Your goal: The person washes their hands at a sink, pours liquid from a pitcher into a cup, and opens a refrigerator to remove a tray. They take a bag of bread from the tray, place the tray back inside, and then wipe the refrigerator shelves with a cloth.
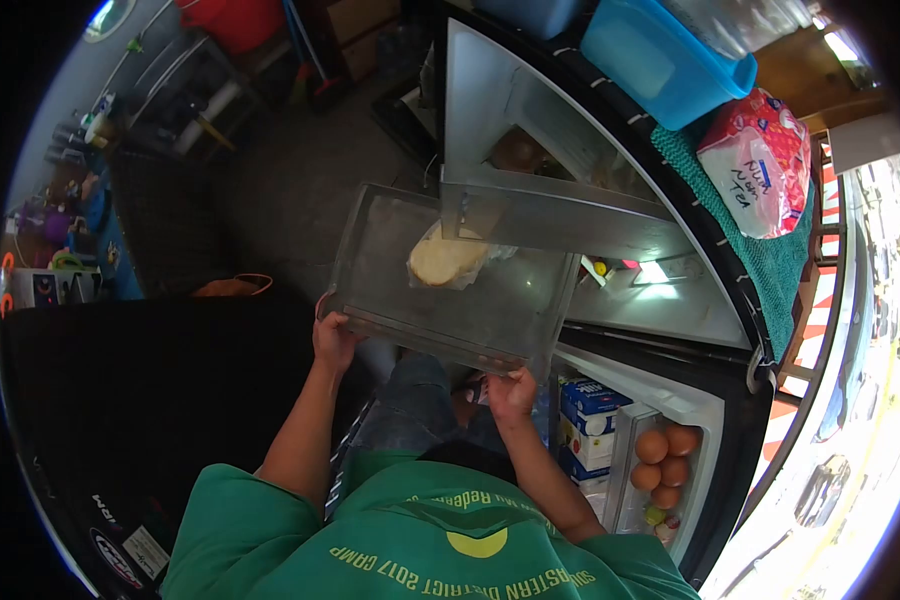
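My left hand [335,340] grips the near-left corner of a clear plastic fridge drawer [370,260]. At the drawer's near-right corner, my right hand [512,398] has its fingers wrapped around the edge. Inside the drawer lies a pale yellow, rounded piece of food [448,258], partly in clear plastic wrap; its kind I cannot make out. The drawer is held out over the floor in front of my body, and its far-right part passes below a clear shelf edge [560,220] of the open fridge.
The fridge interior [660,315] is lit on the right. Its open door [705,400] carries eggs [660,465] and blue-and-white cartons [592,410]. On top of the fridge are a blue plastic tub [660,60], a red-and-white bag [760,165] and a teal cloth [740,265].
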Demonstrator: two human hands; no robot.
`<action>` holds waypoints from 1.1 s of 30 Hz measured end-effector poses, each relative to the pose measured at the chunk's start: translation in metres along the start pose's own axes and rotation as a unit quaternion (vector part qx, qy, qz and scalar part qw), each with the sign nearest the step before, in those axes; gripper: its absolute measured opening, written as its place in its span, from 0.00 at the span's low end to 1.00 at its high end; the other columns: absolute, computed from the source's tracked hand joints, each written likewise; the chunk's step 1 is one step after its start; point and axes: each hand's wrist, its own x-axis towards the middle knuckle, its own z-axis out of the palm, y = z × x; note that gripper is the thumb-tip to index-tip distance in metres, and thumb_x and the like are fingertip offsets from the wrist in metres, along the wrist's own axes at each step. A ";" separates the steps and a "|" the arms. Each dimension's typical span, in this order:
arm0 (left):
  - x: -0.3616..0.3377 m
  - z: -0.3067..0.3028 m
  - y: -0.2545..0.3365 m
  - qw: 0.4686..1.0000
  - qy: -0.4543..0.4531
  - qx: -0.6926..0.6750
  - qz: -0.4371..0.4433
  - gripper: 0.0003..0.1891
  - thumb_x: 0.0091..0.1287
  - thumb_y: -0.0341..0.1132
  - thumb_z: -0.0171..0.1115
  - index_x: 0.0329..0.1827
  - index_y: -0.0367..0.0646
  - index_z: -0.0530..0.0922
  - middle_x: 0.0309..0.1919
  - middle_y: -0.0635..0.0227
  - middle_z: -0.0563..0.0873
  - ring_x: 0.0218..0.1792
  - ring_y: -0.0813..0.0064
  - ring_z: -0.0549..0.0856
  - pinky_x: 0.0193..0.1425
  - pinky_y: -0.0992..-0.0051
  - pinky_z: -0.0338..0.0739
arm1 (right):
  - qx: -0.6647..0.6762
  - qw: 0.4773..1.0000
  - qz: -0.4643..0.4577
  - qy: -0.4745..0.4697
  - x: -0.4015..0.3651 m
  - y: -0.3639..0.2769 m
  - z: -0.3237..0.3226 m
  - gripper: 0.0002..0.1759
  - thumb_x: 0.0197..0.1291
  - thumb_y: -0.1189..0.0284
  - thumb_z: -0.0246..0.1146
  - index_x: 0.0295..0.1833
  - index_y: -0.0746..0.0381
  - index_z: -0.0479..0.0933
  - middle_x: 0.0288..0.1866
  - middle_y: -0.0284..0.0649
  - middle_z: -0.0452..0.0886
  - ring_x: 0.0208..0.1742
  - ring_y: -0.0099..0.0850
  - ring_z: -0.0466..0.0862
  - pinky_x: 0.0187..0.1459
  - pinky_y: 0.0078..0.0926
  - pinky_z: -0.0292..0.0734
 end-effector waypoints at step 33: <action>-0.014 -0.098 0.024 0.990 0.072 -0.078 0.090 0.32 0.57 0.28 0.52 0.70 0.55 0.68 0.58 0.60 0.81 0.54 0.52 0.85 0.53 0.44 0.85 | -0.101 0.990 0.099 -0.018 0.037 0.069 0.052 0.24 0.45 0.82 0.52 0.53 0.68 0.73 0.55 0.47 0.77 0.59 0.49 0.77 0.68 0.61 0.72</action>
